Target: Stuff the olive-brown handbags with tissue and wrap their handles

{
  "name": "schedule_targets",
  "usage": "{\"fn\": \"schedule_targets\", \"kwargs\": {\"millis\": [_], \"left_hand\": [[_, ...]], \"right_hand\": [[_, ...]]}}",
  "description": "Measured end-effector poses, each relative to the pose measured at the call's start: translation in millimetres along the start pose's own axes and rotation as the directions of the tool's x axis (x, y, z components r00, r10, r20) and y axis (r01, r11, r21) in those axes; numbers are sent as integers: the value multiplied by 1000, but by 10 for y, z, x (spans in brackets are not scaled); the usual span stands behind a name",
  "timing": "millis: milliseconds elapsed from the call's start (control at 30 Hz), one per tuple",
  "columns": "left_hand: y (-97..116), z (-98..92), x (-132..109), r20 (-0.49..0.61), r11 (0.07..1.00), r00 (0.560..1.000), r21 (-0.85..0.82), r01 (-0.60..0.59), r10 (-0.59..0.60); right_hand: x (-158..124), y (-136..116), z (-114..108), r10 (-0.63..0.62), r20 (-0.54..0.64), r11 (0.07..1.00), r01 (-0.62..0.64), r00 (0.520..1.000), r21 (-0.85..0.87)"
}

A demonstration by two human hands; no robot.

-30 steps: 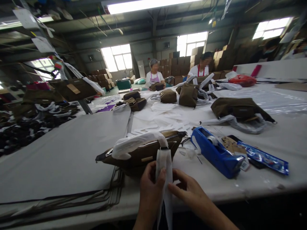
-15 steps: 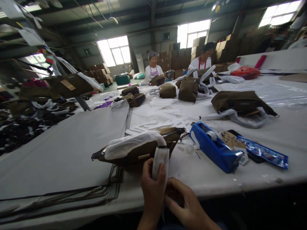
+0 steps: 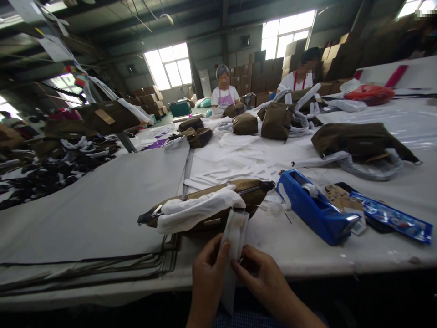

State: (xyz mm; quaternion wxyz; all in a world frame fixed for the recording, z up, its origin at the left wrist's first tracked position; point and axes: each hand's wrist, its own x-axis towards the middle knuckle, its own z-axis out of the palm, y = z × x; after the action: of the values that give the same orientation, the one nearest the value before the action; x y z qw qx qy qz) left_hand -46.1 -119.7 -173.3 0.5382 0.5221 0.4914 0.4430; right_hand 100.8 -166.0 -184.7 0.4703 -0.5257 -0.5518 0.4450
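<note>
A brown bag [image 3: 211, 207] lies on the white table [image 3: 300, 246] in front of me, its strap wrapped in white paper [image 3: 196, 209]. A paper-wrapped length of strap [image 3: 234, 239] hangs down over the table edge. My left hand [image 3: 206, 273] pinches this wrapped strap from the left, fingers closed on it. From the right, my right hand [image 3: 264, 278] presses its fingers against the same strap. A blue tape dispenser [image 3: 316, 212] stands just right of the bag.
A blue printed packet [image 3: 392, 218] and card tags lie beyond the dispenser. More brown bags [image 3: 355, 141] and white paper strips [image 3: 235, 171] cover the table. Grey sheets [image 3: 95, 214] lie at left. Two people sit at the far end, with stacked cartons behind them.
My hands have shifted slightly along the wrapped strap, staying closed on it. The view has tilted down and left a little; the bag stays in place.
</note>
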Motion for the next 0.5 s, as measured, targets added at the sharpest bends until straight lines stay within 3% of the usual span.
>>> {"fn": "schedule_targets", "kwargs": {"millis": [200,500], "left_hand": [[-27,46,87,21,998,999,28,-50,49],[-276,-120,-231,131,961,979,-207,181,-156]], "right_hand": [[3,-51,1,26,-15,994,-25,1000,108],[86,-11,3,156,-20,951,-144,988,273]]}}
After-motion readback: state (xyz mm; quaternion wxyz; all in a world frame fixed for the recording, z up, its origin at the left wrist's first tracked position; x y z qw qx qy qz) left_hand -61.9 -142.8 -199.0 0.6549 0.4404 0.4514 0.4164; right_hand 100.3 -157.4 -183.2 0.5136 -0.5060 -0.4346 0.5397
